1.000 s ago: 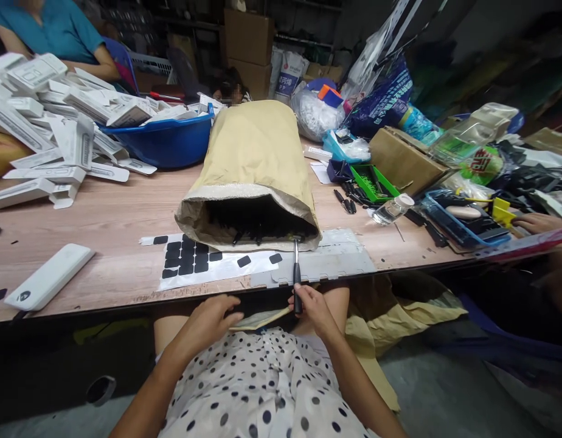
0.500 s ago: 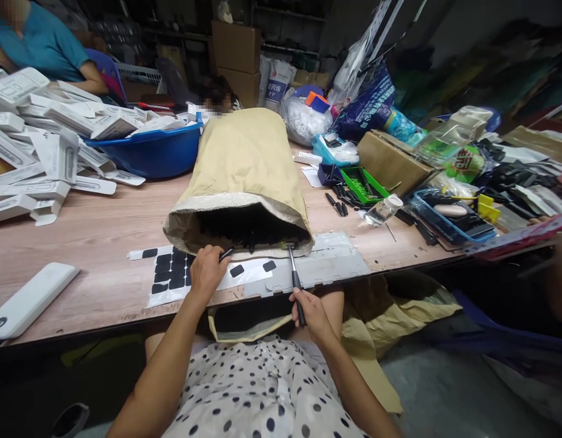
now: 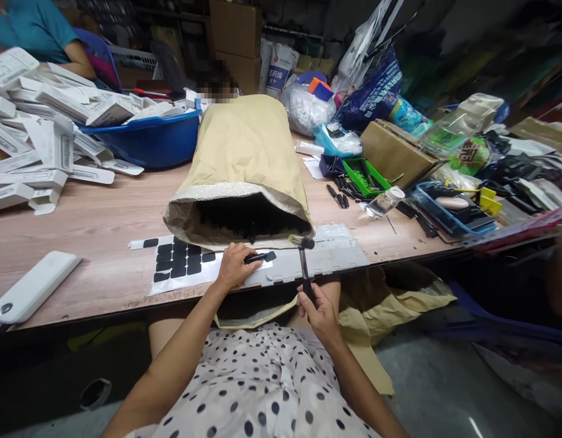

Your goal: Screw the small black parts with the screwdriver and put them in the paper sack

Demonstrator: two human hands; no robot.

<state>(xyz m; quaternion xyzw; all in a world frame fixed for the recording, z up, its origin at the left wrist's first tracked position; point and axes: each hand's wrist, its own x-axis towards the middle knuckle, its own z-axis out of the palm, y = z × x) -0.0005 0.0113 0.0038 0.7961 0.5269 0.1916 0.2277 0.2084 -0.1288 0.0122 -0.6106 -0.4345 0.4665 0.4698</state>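
Note:
My left hand [image 3: 235, 266] is closed on a small black pen-like piece [image 3: 255, 258], held low over the grey board [image 3: 326, 255] at the table's front edge. In my right hand [image 3: 318, 310] is a small hammer [image 3: 303, 261], gripped by its black handle with the head up, just right of the bag's mouth. The big tan paper bag [image 3: 249, 140] lies on its side with its opening toward me, and dark pieces [image 3: 235, 216] fill its inside. A white sheet with black rounded stickers [image 3: 178, 258] lies left of my left hand.
A blue basin [image 3: 157, 143] and a heap of white boxes [image 3: 57, 115] stand at the left. A white power-bank-like device [image 3: 37, 285] lies at front left. To the right are a green tray [image 3: 365, 176], a clear bottle [image 3: 385, 202] and a blue tray [image 3: 449, 210]. A person [image 3: 39, 36] sits at back left.
My left hand has moved right along the front edge with the black piece. The hammer's head has shifted right, out from the bag's mouth. The view has tilted slightly.

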